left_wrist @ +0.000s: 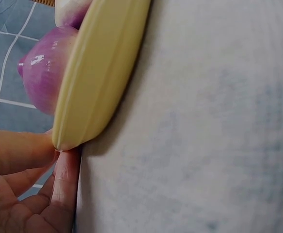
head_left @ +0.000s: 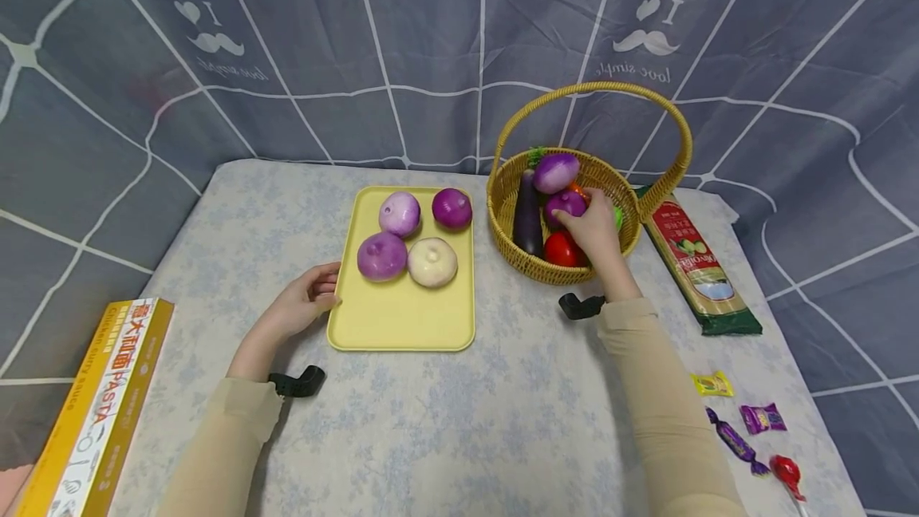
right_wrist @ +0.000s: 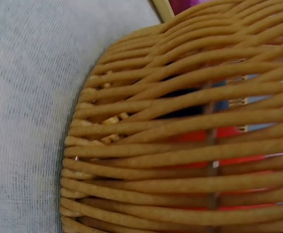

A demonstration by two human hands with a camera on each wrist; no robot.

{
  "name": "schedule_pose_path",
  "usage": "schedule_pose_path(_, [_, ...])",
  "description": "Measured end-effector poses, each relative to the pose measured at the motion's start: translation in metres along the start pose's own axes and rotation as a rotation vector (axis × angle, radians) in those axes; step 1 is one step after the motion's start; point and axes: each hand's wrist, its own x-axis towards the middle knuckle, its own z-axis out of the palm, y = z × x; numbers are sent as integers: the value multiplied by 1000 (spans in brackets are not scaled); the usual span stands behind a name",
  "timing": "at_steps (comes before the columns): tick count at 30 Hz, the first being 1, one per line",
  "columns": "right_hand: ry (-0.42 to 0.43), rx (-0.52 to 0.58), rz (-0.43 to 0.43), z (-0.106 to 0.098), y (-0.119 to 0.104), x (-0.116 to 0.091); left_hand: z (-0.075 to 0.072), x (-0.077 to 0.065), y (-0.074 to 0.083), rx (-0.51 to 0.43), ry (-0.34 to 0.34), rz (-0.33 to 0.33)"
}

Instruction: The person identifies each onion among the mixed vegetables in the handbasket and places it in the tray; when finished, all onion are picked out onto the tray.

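In the head view my left hand [head_left: 305, 297] pinches the left rim of a yellow tray [head_left: 402, 321]; the left wrist view shows the thumb above that rim and a finger [left_wrist: 66, 177] beneath it. Three purple onions, one of them a round purple onion [head_left: 382, 256], and a cream-white onion [head_left: 432, 262] lie on the tray. My right hand [head_left: 592, 226] reaches into a wicker basket [head_left: 527, 263] and grips a purple onion [head_left: 564, 207]. Around it lie another purple onion [head_left: 556, 173], an eggplant [head_left: 527, 218] and a tomato [head_left: 563, 249]. Basket weave hides this hand in the right wrist view.
The basket's tall handle [head_left: 596, 88] arches over its contents. Right of it lies a green-and-red packet [head_left: 696, 262]. Wrapped candies [head_left: 737, 441] and a red lollipop [head_left: 786, 470] sit at the front right. A pasta box [head_left: 100, 405] stands at the left edge.
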Motion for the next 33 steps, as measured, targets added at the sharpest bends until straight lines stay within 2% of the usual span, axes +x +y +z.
schedule_pose_path(8, [14, -112, -26, 9, 5, 6, 2, 3, -1, 23, 7, -15])
schedule_pose_path(18, [14, -184, -37, 13, 0, 8, 0, 2, -1, 5, -5, -8])
schedule_pose_path(33, [63, -163, -47, 13, 4, 5, 1, 2, -1, 3, 5, 0])
